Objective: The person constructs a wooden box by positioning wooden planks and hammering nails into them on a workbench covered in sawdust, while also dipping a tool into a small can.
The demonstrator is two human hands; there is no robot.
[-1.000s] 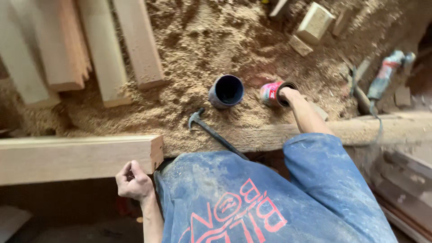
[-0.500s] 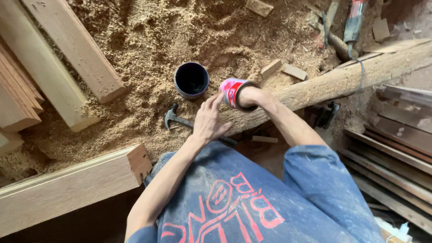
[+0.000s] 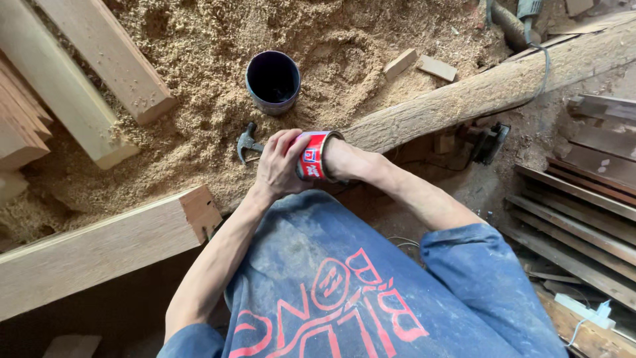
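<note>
My left hand (image 3: 279, 164) is wrapped around the outside of a small red tin can (image 3: 311, 156), held just above my blue-clad lap. My right hand (image 3: 346, 161) is pushed into the can's open end; its fingers are hidden inside and only the wrist side shows. A claw hammer (image 3: 247, 142) lies in the sawdust just left of my left hand. Beyond it stands a dark round pot (image 3: 273, 81) with its open mouth facing up.
A rough log (image 3: 490, 86) runs from the can up to the right, with a cable draped over it. A thick squared beam (image 3: 106, 245) lies at lower left and planks (image 3: 99, 59) at upper left. Boards (image 3: 583, 219) are stacked at right. Small wood blocks (image 3: 419, 64) rest on sawdust.
My right hand lifted the red can from the sawdust and brought it toward my lap. My left hand left the beam's end and closed around the can.
</note>
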